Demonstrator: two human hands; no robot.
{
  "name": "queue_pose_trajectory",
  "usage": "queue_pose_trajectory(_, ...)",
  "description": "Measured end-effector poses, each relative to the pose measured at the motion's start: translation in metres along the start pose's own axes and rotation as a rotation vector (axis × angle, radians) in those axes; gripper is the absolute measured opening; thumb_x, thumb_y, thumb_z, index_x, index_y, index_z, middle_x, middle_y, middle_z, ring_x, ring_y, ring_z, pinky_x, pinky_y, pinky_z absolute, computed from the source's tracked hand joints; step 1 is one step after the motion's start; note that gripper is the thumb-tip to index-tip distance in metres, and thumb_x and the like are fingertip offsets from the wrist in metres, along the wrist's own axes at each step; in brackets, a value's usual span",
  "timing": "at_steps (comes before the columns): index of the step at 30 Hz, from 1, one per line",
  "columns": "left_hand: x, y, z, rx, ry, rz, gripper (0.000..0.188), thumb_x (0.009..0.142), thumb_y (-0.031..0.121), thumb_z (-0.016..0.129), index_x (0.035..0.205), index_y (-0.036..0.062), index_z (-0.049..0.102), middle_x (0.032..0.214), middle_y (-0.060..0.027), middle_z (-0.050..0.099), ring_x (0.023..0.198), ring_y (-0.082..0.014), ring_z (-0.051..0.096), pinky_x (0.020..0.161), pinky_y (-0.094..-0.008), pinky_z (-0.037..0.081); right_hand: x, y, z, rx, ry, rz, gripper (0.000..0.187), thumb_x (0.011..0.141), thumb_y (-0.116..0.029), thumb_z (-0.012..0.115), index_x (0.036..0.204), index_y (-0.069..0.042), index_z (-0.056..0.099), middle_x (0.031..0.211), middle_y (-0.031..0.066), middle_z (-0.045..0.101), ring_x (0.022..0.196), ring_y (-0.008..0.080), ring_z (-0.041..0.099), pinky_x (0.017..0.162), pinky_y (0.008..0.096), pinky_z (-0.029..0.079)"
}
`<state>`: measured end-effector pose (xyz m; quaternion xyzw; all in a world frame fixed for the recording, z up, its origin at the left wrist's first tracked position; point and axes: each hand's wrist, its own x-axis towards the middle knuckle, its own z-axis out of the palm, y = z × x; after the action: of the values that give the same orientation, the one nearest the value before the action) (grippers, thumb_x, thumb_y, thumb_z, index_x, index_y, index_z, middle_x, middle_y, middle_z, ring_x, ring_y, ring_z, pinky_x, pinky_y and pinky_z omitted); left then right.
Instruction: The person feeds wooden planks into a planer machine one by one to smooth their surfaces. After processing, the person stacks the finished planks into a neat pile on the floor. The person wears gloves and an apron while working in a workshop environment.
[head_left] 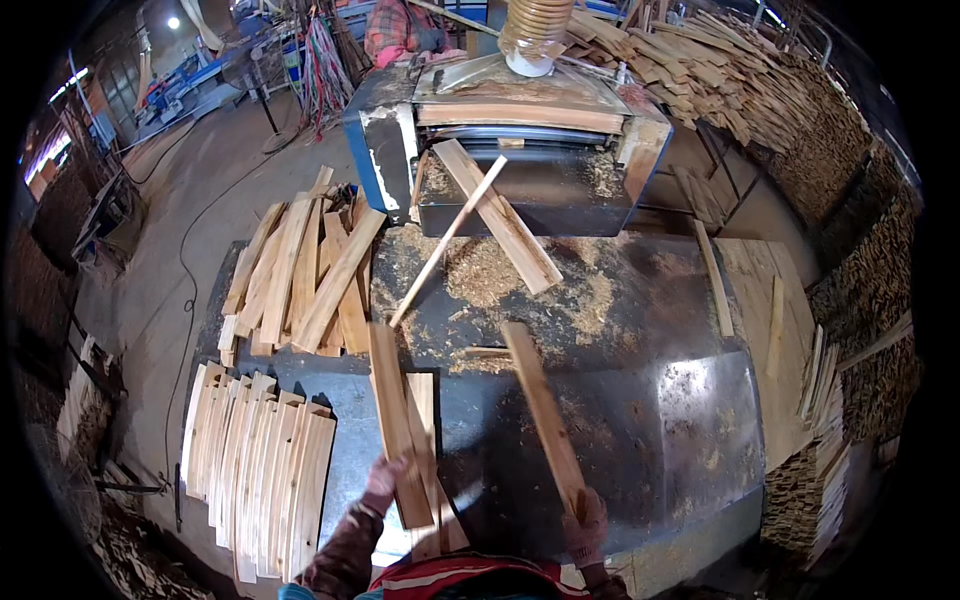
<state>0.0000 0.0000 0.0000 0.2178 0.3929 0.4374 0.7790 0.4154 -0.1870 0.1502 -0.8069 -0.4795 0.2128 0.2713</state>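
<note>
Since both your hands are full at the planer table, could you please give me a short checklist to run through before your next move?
1. Left hand has firm hold of the boards: ok, fingers wrap their near end.
2. Right hand has firm hold of the slat: ok, gripped at its near end.
3. Planer mouth free: not ok, a plank and a thin strip lie crossed there.
4. Metal table free of sawdust: not ok, shavings cover its far part.
5. Machine running: cannot tell.
6. Stacked boards on the left tidy: ok, laid in a row.
</note>
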Motion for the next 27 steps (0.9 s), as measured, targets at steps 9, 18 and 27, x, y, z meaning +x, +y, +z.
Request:
queue_pose_trajectory(9, -0.103, -0.02, 0.078, 0.993, 0.082, -0.154, 0.058, 0.073, 0.017, 0.078, 0.126, 0.0023, 0.059, 0.134, -0.0152, 0.05, 0.118, -0.0261, 0.056, 0.1, -0.0351, 0.047, 0.009, 0.078, -0.017, -0.322, -0.01, 0.365, 0.073, 0.082, -0.029, 0.069, 0.141, -0.001, 0.037, 0.137, 0.0233, 0.044, 0.124, 0.0419, 0.047, 0.102, 0.0451, 0.042)
queue_pose_trajectory(18, 0.047, 0.104, 0.149, 1.431, 0.373, 0.333, 0.099, 0.066, 0.029, 0.086, 0.146, 0.0058, 0.032, 0.141, -0.0224, 0.043, 0.13, -0.0421, 0.043, 0.106, -0.0445, 0.042, 0.325, -0.151, -0.034, 0.032, 0.325, -0.396, 0.093, 0.081, -0.041, 0.073, 0.15, 0.001, 0.025, 0.148, 0.0269, 0.036, 0.134, 0.0458, 0.037, 0.11, 0.0465, 0.035)
queue_pose_trajectory(27, 0.287, 0.192, 0.251, 1.665, 0.443, 0.385, 0.114, 0.066, 0.039, 0.084, 0.153, 0.0055, 0.017, 0.155, -0.0231, 0.027, 0.143, -0.0406, 0.028, 0.115, -0.0464, 0.03, 0.409, -0.249, -0.015, -0.531, 0.095, -0.312, 0.096, 0.072, -0.041, 0.074, 0.149, -0.005, 0.029, 0.107, 0.019, 0.059, 0.093, 0.0341, 0.063, 0.08, 0.0451, 0.053)
